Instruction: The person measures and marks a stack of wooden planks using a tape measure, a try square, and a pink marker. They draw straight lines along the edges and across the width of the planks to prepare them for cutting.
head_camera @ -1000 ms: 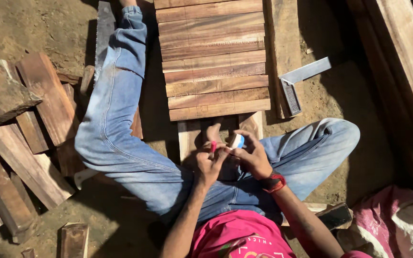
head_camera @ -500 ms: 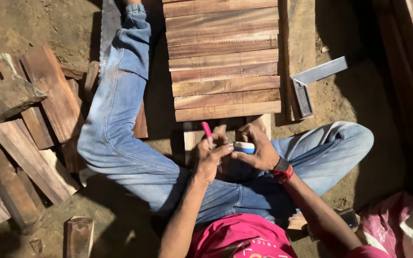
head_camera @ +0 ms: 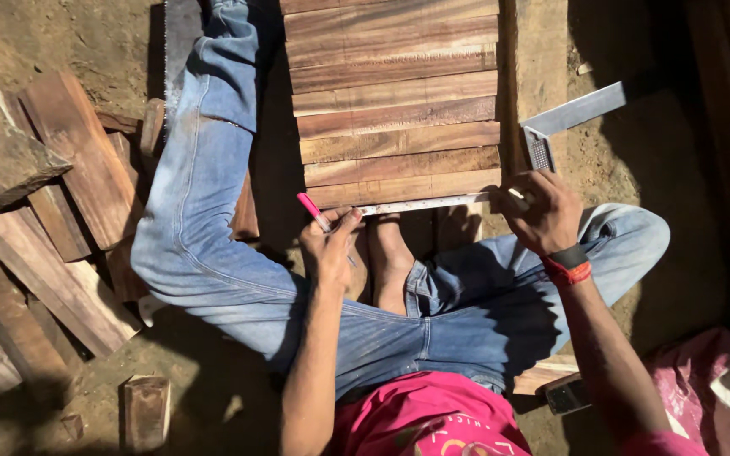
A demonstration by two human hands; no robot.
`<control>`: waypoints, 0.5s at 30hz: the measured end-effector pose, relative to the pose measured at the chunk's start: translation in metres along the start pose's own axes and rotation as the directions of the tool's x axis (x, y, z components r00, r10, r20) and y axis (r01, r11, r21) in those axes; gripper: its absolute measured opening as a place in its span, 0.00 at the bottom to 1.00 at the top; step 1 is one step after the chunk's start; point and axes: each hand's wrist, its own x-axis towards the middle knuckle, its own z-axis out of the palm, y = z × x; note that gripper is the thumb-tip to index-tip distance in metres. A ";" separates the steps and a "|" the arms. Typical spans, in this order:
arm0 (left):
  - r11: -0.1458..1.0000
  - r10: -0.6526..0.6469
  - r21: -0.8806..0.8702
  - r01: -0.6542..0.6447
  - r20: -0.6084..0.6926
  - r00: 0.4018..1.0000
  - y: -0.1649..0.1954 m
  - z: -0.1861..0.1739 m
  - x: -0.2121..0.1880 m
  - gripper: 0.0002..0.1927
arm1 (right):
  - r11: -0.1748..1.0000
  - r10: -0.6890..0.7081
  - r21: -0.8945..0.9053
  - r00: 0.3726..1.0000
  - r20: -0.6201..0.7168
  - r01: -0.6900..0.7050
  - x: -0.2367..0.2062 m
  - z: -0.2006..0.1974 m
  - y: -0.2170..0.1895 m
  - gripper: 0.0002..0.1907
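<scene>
Left hand (head_camera: 331, 241) at mid-frame is pinched shut around a pink pen (head_camera: 313, 211), tip by the tape (head_camera: 424, 203). Right hand (head_camera: 542, 211) grips the tape's case, blade stretched along the bottom edge of the planks (head_camera: 394, 101) up top.

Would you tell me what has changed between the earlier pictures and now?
The right hand moved out rightward, drawing the tape measure across the nearest plank. The left hand holds the tape's other end and the pink pen. The metal square stayed put.
</scene>
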 end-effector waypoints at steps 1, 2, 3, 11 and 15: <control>1.000 -0.009 -0.007 0.009 0.000 1.000 0.001 -0.001 0.000 0.11 | 1.000 0.007 0.014 1.000 0.003 -0.007 0.001 0.001 0.001 0.12; 1.000 -0.024 -0.014 0.024 0.007 1.000 0.001 0.000 -0.001 0.11 | 1.000 0.019 0.022 1.000 0.004 -0.020 0.002 0.001 0.001 0.12; 1.000 -0.006 0.007 0.006 -0.004 1.000 0.000 0.000 -0.001 0.11 | 0.999 0.039 0.026 0.999 0.003 -0.039 0.003 -0.001 0.003 0.11; 1.000 0.021 0.000 -0.021 0.001 1.000 -0.001 -0.001 -0.005 0.12 | 0.947 0.239 0.193 0.965 0.106 -0.255 0.002 -0.002 0.004 0.10; 0.999 0.040 -0.003 -0.040 -0.003 0.999 0.000 0.000 -0.005 0.11 | 0.946 0.261 0.170 0.959 0.107 -0.277 0.003 0.001 0.008 0.10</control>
